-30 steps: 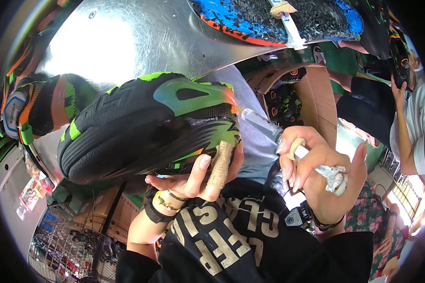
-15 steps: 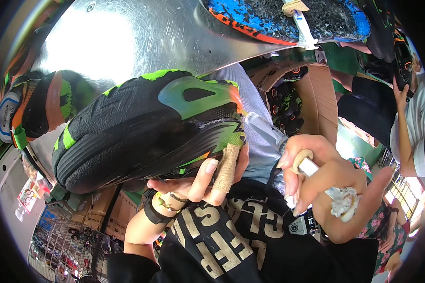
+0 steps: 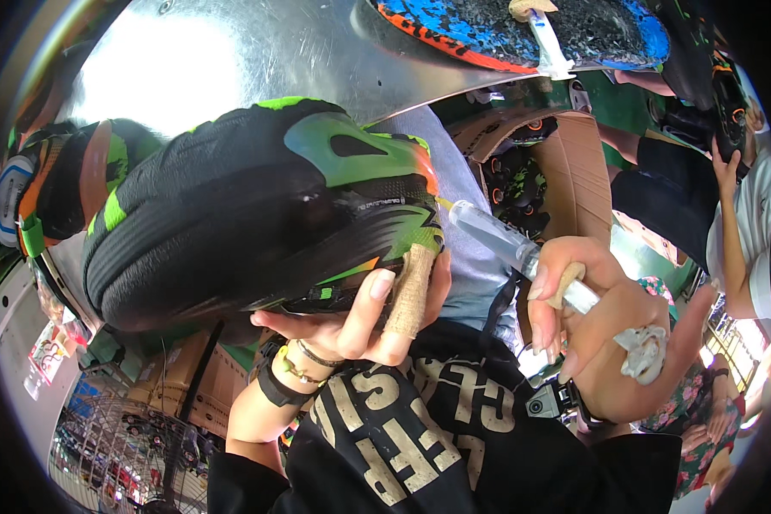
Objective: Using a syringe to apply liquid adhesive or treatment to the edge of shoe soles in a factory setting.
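My left hand (image 3: 364, 330) is closed around a black and green sneaker (image 3: 206, 223) from below, sole turned toward the view. Beige tape wraps one of its fingers. In my right hand (image 3: 608, 343) is a clear syringe (image 3: 493, 236), gripped at the plunger end, where a beige ring of tape shows. Its thin yellowish tip reaches the orange heel edge of the sneaker; whether it touches I cannot tell. A crumpled white scrap (image 3: 642, 353) sits against that hand's palm.
A metal table (image 3: 317, 51) spans the top, bearing a blue and orange speckled board (image 3: 480, 38) with a white tool. More shoes (image 3: 86, 176) stand at left. An open carton (image 3: 578, 171) of shoes lies beyond my lap. A co-worker's arm (image 3: 732, 223) shows at right; a wire basket (image 3: 120, 454) lower left.
The sneaker has shifted slightly left and up and rolled a little in my left hand. My right hand and the syringe have moved slightly to the right, the tip staying by the heel.
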Available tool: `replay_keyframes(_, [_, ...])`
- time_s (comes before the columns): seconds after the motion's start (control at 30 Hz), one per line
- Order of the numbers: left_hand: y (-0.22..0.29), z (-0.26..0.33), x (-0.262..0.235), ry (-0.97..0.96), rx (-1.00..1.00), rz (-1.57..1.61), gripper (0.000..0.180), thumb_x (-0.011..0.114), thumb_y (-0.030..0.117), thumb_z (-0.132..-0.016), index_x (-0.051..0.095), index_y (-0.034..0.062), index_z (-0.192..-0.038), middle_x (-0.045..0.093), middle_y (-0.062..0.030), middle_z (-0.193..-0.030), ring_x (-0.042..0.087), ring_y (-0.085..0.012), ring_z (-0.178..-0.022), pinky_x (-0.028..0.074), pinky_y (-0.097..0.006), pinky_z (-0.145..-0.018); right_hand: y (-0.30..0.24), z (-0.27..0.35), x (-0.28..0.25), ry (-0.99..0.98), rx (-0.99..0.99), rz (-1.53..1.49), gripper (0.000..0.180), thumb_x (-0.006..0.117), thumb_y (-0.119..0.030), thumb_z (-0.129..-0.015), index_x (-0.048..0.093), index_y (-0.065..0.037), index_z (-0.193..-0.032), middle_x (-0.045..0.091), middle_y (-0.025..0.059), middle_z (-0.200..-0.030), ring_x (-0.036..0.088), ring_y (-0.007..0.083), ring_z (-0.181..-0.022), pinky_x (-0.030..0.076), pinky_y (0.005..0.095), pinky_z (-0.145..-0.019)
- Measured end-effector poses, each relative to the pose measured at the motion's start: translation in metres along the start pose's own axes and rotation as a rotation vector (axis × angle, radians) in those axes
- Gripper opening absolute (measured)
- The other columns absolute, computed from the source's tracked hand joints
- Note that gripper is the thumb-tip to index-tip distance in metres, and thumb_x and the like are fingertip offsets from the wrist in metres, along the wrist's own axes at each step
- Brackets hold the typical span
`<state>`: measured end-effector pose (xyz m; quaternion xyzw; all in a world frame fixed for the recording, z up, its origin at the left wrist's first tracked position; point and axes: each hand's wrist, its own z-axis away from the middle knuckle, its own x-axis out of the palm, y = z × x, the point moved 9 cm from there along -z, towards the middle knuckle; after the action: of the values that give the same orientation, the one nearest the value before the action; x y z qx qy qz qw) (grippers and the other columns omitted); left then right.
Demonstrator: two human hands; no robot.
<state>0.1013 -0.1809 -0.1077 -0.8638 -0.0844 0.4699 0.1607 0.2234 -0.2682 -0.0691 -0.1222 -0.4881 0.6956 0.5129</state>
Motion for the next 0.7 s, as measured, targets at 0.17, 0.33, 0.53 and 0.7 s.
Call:
replay_keyframes(0.17, [-0.043, -0.019, -0.019, -0.084, -0.248, 0.424, 0.026, 0.073, 0.033, -0.079, 0.071, 0.0342, -0.104, 0.058, 0.0072, -0.115, 0.045, -0.0235, -0.127, 0.017, -0.083, -0.1, -0.012, 0.006, -0.016, -0.087, 0.004, -0.036, 0.104, 0.009, -0.081, -0.087, 0.05, 0.014, -0.096, 0.049, 0.0172, -0.091, 0.051, 0.019, -0.068, 0.042, 0.0272, -0.063])
replay_keyframes(0.33, [-0.092, -0.035, -0.03, 0.076, -0.492, 0.667, 0.038, 0.081, 0.007, -0.07, 0.072, 0.0298, -0.099, 0.055, -0.0066, -0.115, 0.056, -0.0348, -0.115, 0.046, -0.05, -0.103, -0.015, 0.026, -0.008, -0.261, -0.279, -0.191, 0.087, 0.014, -0.064, -0.098, 0.063, 0.007, -0.088, 0.053, 0.0246, -0.103, 0.053, 0.0213, -0.069, 0.045, 0.0314, -0.066])
replay_keyframes(0.53, [-0.107, -0.032, -0.031, 0.012, -0.568, 0.681, 0.045, 0.075, -0.008, -0.065, 0.071, 0.0206, -0.1, 0.051, -0.0125, -0.118, 0.051, -0.044, -0.121, 0.045, -0.053, -0.101, -0.046, 0.027, 0.014, -0.369, -0.356, 0.0, 0.088, 0.01, -0.053, -0.102, 0.067, 0.001, -0.061, 0.055, 0.0247, -0.089, 0.055, 0.0266, -0.073, 0.046, 0.0345, -0.067])
replay_keyframes(0.7, [-0.115, -0.051, -0.035, 0.104, -0.647, 0.705, 0.044, 0.075, -0.01, -0.064, 0.07, 0.016, -0.099, 0.054, -0.0138, -0.116, 0.053, -0.0446, -0.122, 0.044, -0.051, -0.102, -0.058, 0.043, -0.003, -0.297, -0.301, -0.012, 0.091, 0.009, -0.056, -0.101, 0.064, 0.0, -0.056, 0.052, 0.0229, -0.094, 0.053, 0.0258, -0.075, 0.045, 0.0349, -0.071])
